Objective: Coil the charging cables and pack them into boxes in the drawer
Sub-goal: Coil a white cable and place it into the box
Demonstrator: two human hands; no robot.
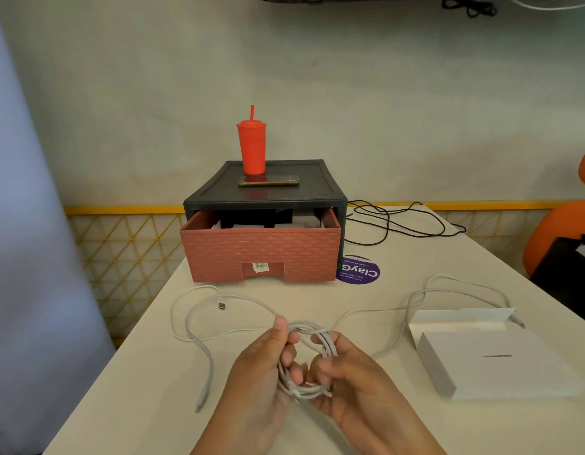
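Note:
Both hands hold a coil of white charging cable above the near middle of the table. My left hand grips the coil's left side, thumb on top. My right hand grips its right side, fingers curled through the loop. The cable's loose tail runs right toward a white box with its lid open. A second white cable lies loose on the table to the left, its USB plug pointing up-table. The brick-patterned drawer stands pulled out of its black cabinet, with dark and grey boxes inside.
On the cabinet top stand a red cup with a straw and a phone. A black cable sprawls on the table right of the cabinet. A purple sticker is near the drawer. The table's left edge runs diagonally by a yellow mesh panel.

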